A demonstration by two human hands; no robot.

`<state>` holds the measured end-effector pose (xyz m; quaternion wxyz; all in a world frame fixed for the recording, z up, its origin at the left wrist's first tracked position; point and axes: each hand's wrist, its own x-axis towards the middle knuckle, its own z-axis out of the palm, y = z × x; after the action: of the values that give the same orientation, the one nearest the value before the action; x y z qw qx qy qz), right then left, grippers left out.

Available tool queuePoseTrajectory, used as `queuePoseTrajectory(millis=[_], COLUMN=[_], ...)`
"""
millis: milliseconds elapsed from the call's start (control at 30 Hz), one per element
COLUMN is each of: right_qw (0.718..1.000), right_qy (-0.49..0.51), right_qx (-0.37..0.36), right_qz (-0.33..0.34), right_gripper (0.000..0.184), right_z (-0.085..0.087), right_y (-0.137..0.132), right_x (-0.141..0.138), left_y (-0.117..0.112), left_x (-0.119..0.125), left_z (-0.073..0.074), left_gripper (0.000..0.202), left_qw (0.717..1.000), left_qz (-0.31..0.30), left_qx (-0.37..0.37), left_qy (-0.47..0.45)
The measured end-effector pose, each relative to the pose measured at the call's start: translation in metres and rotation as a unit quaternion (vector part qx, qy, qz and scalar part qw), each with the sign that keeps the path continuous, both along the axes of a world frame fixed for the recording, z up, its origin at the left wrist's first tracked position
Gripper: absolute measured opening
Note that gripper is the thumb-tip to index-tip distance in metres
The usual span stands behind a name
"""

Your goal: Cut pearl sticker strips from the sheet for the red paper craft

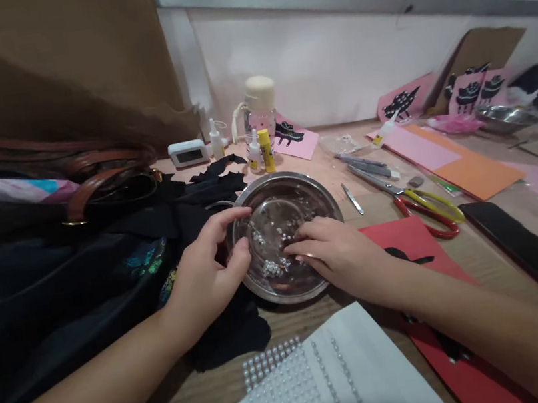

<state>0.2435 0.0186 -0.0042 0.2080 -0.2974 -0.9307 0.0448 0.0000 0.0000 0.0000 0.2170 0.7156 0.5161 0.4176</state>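
Observation:
A round metal bowl (291, 182) sits on the table before me. Small shiny beads (272, 268) lie in loose clusters on its bottom. My left hand (205, 265) grips the bowl's left side, its thumb and forefinger over the rim. Inside the bowl, the fingers of my right hand (337, 252) are drawn together at the beads; what lies between the fingertips is too small to make out. Nearer me is a sheet of half-pearl stickers (281, 388) on white paper (367, 355).
Red paper (405, 235) lies under my right forearm. Scissors (427, 211), tweezers (352, 199) and a black phone (528, 243) are to the right. Glue bottles (254, 153), a glue stick (266, 151) and a drink bottle (259, 105) stand behind the bowl. Black cloth (60, 293) covers the left.

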Motion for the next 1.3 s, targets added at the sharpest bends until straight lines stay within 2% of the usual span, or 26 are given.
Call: queuePoseTrajectory(millis=[500, 967, 1300], right_qw=[0.999, 0.995, 0.995], right_qy=[-0.047, -0.093, -0.076], right_qx=[-0.021, -0.036, -0.066], right_qz=[-0.003, 0.004, -0.003], right_gripper=[0.016, 0.013, 0.008], right_z=[0.004, 0.007, 0.004], right_y=[-0.002, 0.001, 0.0], right_x=[-0.009, -0.016, -0.016], left_y=[-0.003, -0.002, -0.002], left_x=[0.0, 0.0, 0.0], left_z=[0.002, 0.004, 0.005], left_gripper=[0.033, 0.031, 0.031], left_qw=[1.0, 1.0, 0.999], left_qz=[-0.006, -0.005, -0.017], left_qx=[0.0, 0.004, 0.007], left_qy=[0.014, 0.031, 0.032])
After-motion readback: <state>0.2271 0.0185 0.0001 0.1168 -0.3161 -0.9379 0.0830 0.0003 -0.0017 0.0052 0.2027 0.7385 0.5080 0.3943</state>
